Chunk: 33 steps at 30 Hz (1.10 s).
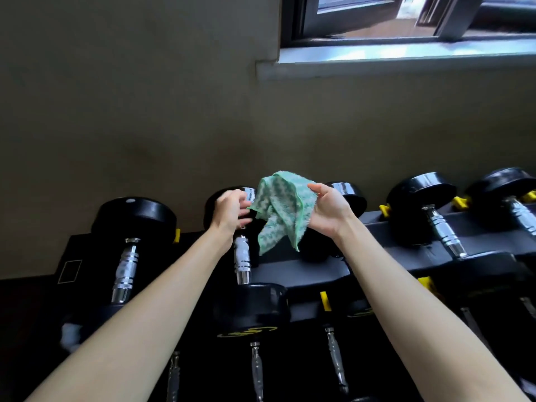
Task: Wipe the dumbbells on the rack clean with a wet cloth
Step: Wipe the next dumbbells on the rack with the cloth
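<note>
Fingers [244,203] of left hand [230,210] and right hand [329,211] clamped on cloth [278,208] above dumbbells [242,258], window [406,27] beyond.

The left forearm [174,285] and right forearm [385,285] are bare and slender, uncovered from the view's lower edge up to the wrist. The left hand [230,211] and right hand [329,211] are bare as well, with slim fingers [316,189]; the nails seem short, though dim light blurs them.

Black tiered rack [301,272]. Black-headed dumbbells [126,266] with chrome handles lie side by side across its upper and lower tiers. Yellow clips [325,300] sit between them.
</note>
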Available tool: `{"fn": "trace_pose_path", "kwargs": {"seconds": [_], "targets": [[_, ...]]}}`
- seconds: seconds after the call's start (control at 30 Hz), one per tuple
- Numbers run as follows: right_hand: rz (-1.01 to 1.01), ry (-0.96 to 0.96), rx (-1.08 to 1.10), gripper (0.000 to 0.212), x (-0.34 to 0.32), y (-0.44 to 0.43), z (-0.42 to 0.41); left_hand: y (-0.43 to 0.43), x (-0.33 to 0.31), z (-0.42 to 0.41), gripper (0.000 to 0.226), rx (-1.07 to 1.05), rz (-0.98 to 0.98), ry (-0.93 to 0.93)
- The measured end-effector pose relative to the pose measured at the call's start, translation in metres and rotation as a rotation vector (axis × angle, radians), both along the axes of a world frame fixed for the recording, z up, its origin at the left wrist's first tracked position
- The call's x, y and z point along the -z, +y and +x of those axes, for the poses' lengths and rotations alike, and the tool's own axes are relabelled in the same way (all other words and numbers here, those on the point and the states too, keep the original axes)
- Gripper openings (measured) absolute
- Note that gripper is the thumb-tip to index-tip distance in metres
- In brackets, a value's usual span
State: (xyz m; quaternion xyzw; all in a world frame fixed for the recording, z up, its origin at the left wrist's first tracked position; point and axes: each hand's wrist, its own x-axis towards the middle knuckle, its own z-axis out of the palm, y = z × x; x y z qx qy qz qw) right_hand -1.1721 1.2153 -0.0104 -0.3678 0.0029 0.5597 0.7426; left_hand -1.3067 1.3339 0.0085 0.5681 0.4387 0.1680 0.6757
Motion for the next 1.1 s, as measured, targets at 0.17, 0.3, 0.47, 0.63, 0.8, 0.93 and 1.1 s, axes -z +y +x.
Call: {"fn": "trace_pose_path", "kwargs": {"seconds": [0.17, 0.3, 0.47, 0.63, 0.8, 0.93, 1.1], "targets": [[0.046, 0.002, 0.049, 0.041, -0.004, -0.009, -0.008, -0.008, 0.001, -0.009, 0.014, 0.329, -0.235, -0.045], [-0.061, -0.150, 0.030, 0.041, 0.001, -0.014, -0.012, -0.007, 0.006, -0.004, 0.022, 0.184, -0.096, -0.057], [-0.233, -0.523, 0.185, 0.044, 0.007, -0.011, -0.024, -0.022, -0.007, 0.006, 0.025, 0.131, -0.040, -0.136], [-0.276, -0.711, 0.070, 0.029, -0.001, -0.013, -0.034, -0.034, -0.013, 0.018, 0.035, 0.249, -0.049, -0.155], [-0.097, -0.349, -0.122, 0.036, 0.009, -0.027, -0.020, -0.022, -0.016, 0.017, 0.058, 0.616, 0.130, 0.075], [-0.045, -0.354, -0.110, 0.035, 0.023, -0.027, -0.024, -0.014, -0.016, 0.017, 0.045, 0.515, 0.063, -0.008], [-0.116, -0.515, -0.211, 0.042, 0.024, -0.015, -0.030, -0.004, -0.008, 0.010, 0.032, 0.328, 0.048, 0.146]]}}
